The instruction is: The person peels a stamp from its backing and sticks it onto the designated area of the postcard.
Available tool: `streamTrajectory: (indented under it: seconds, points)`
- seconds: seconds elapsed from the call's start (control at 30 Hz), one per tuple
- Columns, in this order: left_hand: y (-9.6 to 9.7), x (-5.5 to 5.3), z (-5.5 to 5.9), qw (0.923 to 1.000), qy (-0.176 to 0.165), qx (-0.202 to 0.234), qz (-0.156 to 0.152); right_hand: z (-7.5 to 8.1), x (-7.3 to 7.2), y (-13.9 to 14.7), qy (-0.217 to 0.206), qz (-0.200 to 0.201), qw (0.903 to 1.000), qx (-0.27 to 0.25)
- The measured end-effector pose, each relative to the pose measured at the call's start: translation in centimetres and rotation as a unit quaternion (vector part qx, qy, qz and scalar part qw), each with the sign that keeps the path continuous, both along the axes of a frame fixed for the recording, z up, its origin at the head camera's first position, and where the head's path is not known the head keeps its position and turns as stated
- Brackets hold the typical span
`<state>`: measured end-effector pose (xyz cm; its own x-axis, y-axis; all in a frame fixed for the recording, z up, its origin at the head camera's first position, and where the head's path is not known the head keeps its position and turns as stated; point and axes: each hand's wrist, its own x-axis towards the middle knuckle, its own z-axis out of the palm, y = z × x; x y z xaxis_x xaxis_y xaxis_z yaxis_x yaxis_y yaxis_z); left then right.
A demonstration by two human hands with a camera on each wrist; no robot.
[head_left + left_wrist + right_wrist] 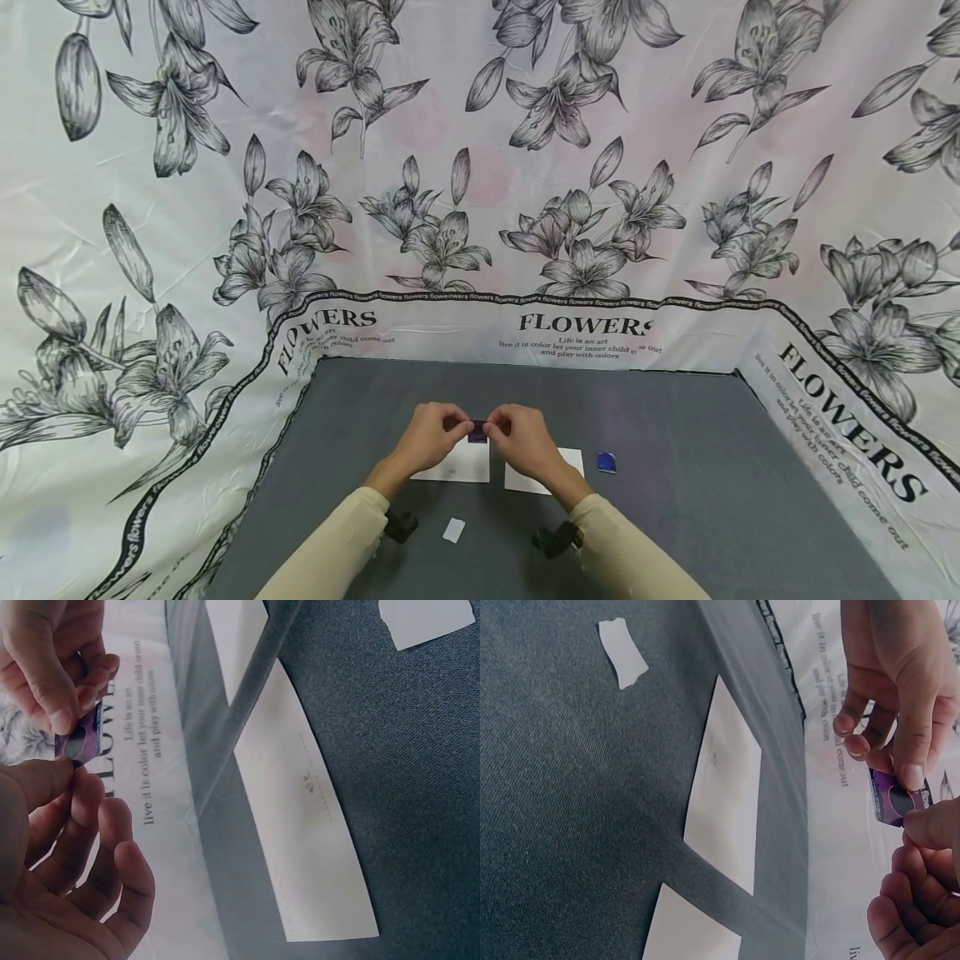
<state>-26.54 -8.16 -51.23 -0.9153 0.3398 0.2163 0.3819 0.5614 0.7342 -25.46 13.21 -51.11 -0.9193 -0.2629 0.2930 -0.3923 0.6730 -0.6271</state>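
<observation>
Between both hands is a small purple packet [477, 432] with a dark oval on its front, seen closely in the left wrist view as a packet [79, 740]. My left hand [429, 435] pinches one side of it with thumb and fingertip. The other side is pinched by my right hand [522, 437]. In the right wrist view the purple packet [900, 796] is partly covered by the thumbs. It is held up off the table, over the far edge of a white card [461, 463].
A second white card [567, 460] lies under the right forearm. Further right is a small blue packet [606, 462]. A torn white paper piece [453, 530] lies nearer me on the dark grey table [675, 517]. Flower-printed cloth [450, 333] hangs behind and along both sides.
</observation>
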Motion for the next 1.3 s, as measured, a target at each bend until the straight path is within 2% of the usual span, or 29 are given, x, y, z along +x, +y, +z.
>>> streamTrajectory:
  seconds: [0.27,0.57,0.7,1.3]
  points:
    - [0.5,-0.6,-0.5,0.9999,-0.004,-0.013,0.006,-0.8,-0.9,0.3,-0.012,-0.006,0.9999,0.006]
    - [1.1,-1.5,-1.6,0.9991,-0.020,-0.025,0.029,-1.7,-1.8,0.3,-0.025,-0.015,0.9995,0.010]
    - [1.3,-1.6,-1.9,0.9984,-0.031,-0.029,0.037,-2.1,-2.0,0.3,-0.027,-0.016,0.9994,0.013]
    - [1.9,-2.1,-3.6,0.9974,-0.026,-0.047,0.048,-3.9,-2.8,0.3,-0.041,-0.019,0.9989,0.010]
